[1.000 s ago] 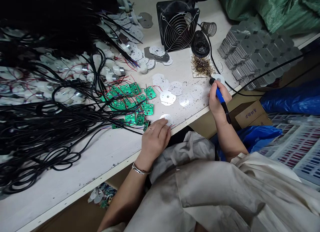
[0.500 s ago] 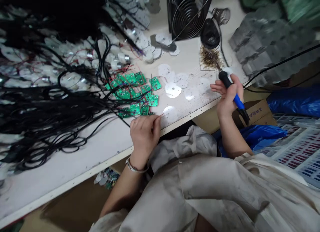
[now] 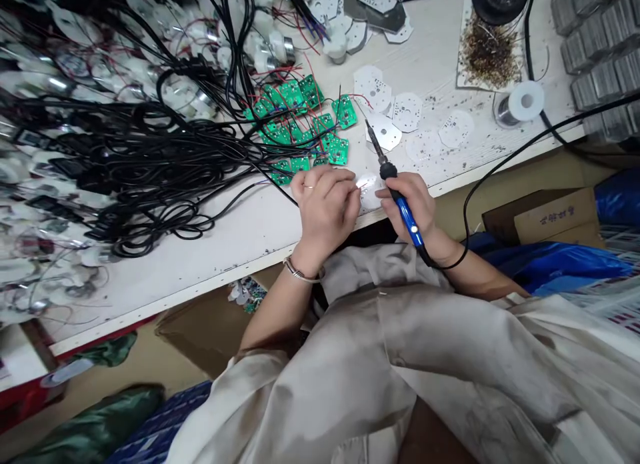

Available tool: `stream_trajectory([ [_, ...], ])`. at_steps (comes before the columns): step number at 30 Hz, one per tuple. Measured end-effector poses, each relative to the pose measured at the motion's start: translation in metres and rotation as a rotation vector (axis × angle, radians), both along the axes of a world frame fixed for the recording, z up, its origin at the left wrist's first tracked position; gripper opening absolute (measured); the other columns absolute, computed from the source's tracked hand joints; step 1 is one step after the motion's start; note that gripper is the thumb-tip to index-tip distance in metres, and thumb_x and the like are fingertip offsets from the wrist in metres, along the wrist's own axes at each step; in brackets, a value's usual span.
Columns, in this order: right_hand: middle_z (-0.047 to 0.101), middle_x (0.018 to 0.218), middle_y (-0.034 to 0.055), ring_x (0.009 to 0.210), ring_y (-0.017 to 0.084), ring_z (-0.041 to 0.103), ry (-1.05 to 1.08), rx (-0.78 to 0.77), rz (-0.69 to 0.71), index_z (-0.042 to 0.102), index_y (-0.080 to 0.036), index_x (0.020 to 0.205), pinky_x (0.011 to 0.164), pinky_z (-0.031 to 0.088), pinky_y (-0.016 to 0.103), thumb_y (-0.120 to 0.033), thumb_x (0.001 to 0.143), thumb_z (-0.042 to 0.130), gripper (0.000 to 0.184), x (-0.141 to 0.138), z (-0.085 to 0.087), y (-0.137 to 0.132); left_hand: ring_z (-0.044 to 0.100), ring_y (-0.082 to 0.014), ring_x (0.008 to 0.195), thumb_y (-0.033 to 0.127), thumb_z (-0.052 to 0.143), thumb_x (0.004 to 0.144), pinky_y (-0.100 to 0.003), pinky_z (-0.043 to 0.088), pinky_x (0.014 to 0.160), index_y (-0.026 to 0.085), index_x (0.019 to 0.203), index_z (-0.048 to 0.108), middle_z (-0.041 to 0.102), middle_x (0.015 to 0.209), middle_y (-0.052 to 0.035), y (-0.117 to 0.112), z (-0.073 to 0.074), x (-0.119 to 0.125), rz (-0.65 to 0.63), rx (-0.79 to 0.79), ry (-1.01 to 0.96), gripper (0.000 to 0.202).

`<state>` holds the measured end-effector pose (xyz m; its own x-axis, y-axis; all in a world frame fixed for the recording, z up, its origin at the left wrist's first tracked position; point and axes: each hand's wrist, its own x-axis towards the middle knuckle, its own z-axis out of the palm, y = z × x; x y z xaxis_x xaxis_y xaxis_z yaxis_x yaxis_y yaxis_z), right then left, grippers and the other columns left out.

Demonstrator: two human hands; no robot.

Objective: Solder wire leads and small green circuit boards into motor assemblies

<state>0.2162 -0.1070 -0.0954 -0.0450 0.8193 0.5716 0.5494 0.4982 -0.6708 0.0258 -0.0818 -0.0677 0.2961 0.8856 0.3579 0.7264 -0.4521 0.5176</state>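
My right hand (image 3: 416,207) grips a soldering iron (image 3: 407,221) with a blue handle, its tip pointing up and away over the white board discs (image 3: 384,136). My left hand (image 3: 327,207) is closed at the near side of the bench, its thumb and fingers pinched on a thin red wire (image 3: 366,185) whose end sticks out to the right. Just beyond the left fingers lies a group of green circuit boards (image 3: 337,151) with red and black wires. What sits under the left palm is hidden.
Bundled black cables (image 3: 175,157) and white motor-like parts (image 3: 195,97) fill the left. At the right are a solder spool (image 3: 523,104), a soiled pad (image 3: 465,71) of brown shavings and stacked grey blocks (image 3: 600,64). The iron's black cord (image 3: 473,191) crosses the bench edge.
My right hand has brought the soldering iron left, from beside the brown shavings to near my left hand. My left hand still pinches the wire. The camera view has shifted.
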Motion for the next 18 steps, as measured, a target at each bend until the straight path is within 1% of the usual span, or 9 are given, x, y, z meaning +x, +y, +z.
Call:
stream_trajectory([
  [3,0.073,0.105,0.0066,0.096,0.02,0.071,0.022,-0.051,-0.033,0.059,-0.028,0.126,0.088,0.063,0.04,-0.042,0.099,0.054,0.03,0.004,0.001,0.0,0.064,-0.025,0.106,0.03,0.058,0.099,-0.051,0.03,0.105,0.023,0.084,0.064,0.077,0.099,-0.0011,0.004,-0.007,0.002,-0.03,-0.073,0.018,0.017],
  [5,0.073,0.101,0.0055,0.101,0.022,0.07,0.065,-0.044,-0.023,0.055,-0.03,0.132,0.093,0.062,0.043,-0.043,0.1,0.052,0.035,0.006,0.001,0.0,0.064,-0.0253,0.106,0.03,0.058,0.098,-0.052,0.03,0.105,0.023,0.082,0.065,0.078,0.098,-0.0003,0.004,-0.009,0.001,-0.05,-0.062,0.043,0.019],
  [7,0.071,0.099,0.0042,0.103,0.021,0.07,0.11,-0.052,-0.023,0.05,-0.032,0.139,0.094,0.062,0.043,-0.043,0.101,0.049,0.039,0.007,0.001,0.0,0.064,-0.0256,0.105,0.03,0.059,0.099,-0.053,0.031,0.104,0.024,0.083,0.066,0.079,0.098,0.0002,0.002,-0.006,-0.002,-0.072,-0.043,0.067,0.019],
  [9,0.068,0.107,0.0041,0.101,0.019,0.072,0.127,-0.082,-0.018,0.047,-0.034,0.142,0.092,0.063,0.039,-0.044,0.103,0.046,0.041,0.006,0.0,0.0,0.065,-0.026,0.107,0.033,0.059,0.1,-0.054,0.031,0.104,0.025,0.087,0.067,0.079,0.1,0.0004,0.003,-0.001,-0.006,-0.083,-0.036,0.086,0.017],
  [10,0.066,0.112,0.0042,0.098,0.017,0.073,0.114,-0.096,-0.005,0.047,-0.035,0.142,0.088,0.064,0.035,-0.044,0.103,0.046,0.04,0.005,-0.001,0.0,0.065,-0.0261,0.108,0.034,0.059,0.1,-0.055,0.031,0.105,0.025,0.09,0.067,0.079,0.102,0.0005,0.004,0.002,-0.008,-0.085,-0.035,0.092,0.016],
  [12,0.062,0.117,0.0037,0.093,0.013,0.073,0.027,-0.096,0.023,0.05,-0.037,0.138,0.078,0.063,0.028,-0.045,0.103,0.048,0.036,0.001,-0.002,0.001,0.065,-0.0264,0.113,0.036,0.057,0.102,-0.057,0.029,0.108,0.026,0.096,0.067,0.078,0.107,0.0002,0.009,0.005,-0.01,-0.101,-0.038,0.092,0.015],
  [14,0.061,0.115,0.0029,0.091,0.011,0.073,-0.079,-0.084,0.016,0.054,-0.037,0.133,0.07,0.061,0.024,-0.044,0.103,0.049,0.031,-0.002,-0.002,0.003,0.065,-0.0268,0.115,0.037,0.055,0.103,-0.058,0.028,0.111,0.026,0.097,0.066,0.078,0.108,-0.0003,0.015,0.004,-0.01,-0.158,-0.057,0.09,0.017],
  [16,0.062,0.111,0.0025,0.093,0.011,0.072,-0.136,-0.081,-0.028,0.056,-0.036,0.13,0.07,0.06,0.023,-0.043,0.104,0.048,0.028,-0.005,0.0,0.006,0.065,-0.027,0.115,0.037,0.053,0.104,-0.059,0.028,0.112,0.025,0.096,0.066,0.078,0.108,-0.0011,0.021,0.001,-0.011,-0.233,-0.094,0.103,0.019],
  [18,0.063,0.109,0.0025,0.095,0.012,0.072,-0.118,-0.093,-0.046,0.057,-0.034,0.128,0.076,0.061,0.025,-0.043,0.104,0.048,0.027,-0.006,0.003,0.01,0.066,-0.0269,0.115,0.037,0.054,0.103,-0.059,0.03,0.112,0.024,0.094,0.067,0.078,0.109,-0.0018,0.023,-0.003,-0.015,-0.275,-0.121,0.125,0.02],
])
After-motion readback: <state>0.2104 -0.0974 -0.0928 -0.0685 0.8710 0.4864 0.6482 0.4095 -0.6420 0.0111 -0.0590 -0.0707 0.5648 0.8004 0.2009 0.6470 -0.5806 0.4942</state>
